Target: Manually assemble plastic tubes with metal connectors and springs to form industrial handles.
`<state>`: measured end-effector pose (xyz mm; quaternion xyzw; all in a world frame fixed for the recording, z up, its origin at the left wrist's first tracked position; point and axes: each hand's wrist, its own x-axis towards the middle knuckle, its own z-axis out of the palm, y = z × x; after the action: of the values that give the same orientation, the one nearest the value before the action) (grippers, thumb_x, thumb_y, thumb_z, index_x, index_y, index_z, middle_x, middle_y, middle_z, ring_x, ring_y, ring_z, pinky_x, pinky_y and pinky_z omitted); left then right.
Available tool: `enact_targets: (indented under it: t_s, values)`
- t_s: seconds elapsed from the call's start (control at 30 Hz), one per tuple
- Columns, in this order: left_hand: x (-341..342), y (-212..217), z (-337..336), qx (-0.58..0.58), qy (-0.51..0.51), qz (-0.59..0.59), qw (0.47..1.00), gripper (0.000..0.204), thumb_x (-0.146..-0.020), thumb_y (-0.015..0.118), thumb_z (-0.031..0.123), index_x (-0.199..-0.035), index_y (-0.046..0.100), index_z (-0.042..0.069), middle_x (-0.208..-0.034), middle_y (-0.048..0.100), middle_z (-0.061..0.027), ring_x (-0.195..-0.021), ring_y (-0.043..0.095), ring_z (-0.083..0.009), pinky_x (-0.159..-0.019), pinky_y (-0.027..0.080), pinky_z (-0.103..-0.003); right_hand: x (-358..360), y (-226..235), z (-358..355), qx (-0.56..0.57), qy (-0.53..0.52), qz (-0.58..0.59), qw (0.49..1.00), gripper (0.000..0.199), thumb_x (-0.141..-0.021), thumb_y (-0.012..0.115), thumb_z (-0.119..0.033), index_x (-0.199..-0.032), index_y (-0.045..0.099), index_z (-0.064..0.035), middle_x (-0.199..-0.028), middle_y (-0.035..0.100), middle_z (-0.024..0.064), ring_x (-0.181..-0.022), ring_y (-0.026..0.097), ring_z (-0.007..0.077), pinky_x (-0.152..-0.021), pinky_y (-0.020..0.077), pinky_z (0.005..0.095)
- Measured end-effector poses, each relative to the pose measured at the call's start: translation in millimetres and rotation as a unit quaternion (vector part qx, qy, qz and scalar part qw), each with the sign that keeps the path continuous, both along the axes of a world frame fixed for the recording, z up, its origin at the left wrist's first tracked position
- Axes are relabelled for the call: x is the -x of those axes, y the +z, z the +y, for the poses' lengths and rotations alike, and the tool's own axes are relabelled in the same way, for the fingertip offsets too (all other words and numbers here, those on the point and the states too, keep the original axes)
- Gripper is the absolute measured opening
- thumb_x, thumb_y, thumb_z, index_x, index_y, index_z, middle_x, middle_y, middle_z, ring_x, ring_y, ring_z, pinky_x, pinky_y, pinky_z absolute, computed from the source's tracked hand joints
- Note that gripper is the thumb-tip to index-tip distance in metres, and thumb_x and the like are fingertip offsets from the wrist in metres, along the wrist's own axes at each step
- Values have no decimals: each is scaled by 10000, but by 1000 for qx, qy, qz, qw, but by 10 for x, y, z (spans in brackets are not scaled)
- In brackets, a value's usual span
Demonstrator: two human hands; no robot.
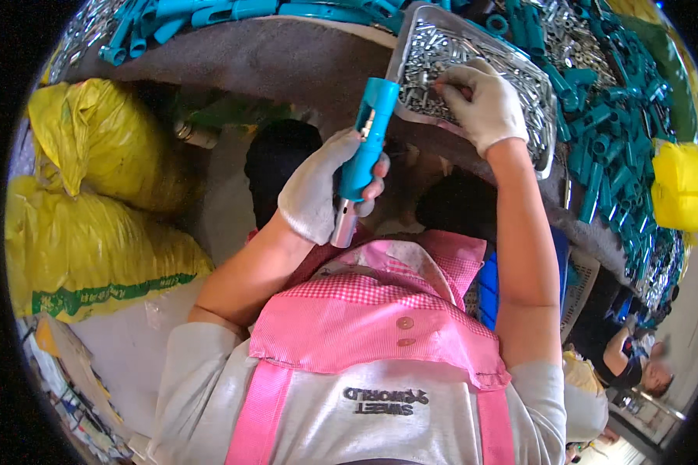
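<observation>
My left hand [322, 182], in a white glove with bare fingertips, is wrapped round a teal plastic tube [371, 136]. The tube is tilted, its slotted end up and away from me. From its near end sticks a silver metal sleeve [345, 223] with small holes. My right hand [485, 105], gloved the same way, reaches over a clear plastic tray [548, 159]. Its thumb and fingers are pinched together just above small silver metal parts [442, 50] heaped in the tray. Whatever lies between those fingertips is too small to make out.
Piles of teal plastic tubes [605, 167] lie on the right of the grey-covered bench [287, 58], more along its far edge. A yellow block-shaped container [681, 186] stands at the right. Yellow sacks [93, 240] fill the left. Another person [636, 360] sits at the lower right.
</observation>
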<state>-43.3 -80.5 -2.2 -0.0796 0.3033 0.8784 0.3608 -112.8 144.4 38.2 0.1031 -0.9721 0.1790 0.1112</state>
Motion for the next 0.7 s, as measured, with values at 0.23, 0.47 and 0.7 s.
enact_targets:
  t_s: [0.23,0.47,0.7]
  values:
    - [104,-57,23,-144,-45,-28,988,325,-962,385,360,-1068,486,69,-760,520,-64,-543,469,-119,-459,356,-214,72,-30,-44,52,26,-30,998,210,-752,650,-307,-931,692,-205,-972,626,102,-835,618,306,-735,490,388]
    - [46,-34,35,-169,-38,-34,984,321,-966,376,369,-1088,482,92,-796,531,-70,-551,482,-124,-461,371,-215,-85,86,-140,236,30,10,971,105,-777,657,-127,-857,644,-60,-881,661,96,-792,647,189,-745,497,289]
    - [24,84,114,-4,-27,71,997,265,-954,441,307,-1084,476,79,-889,567,-59,-665,568,-147,-545,471,-275,-785,59,-382,460,66,-142,874,90,-776,675,10,-848,631,-21,-818,629,36,-741,617,121,-689,505,260]
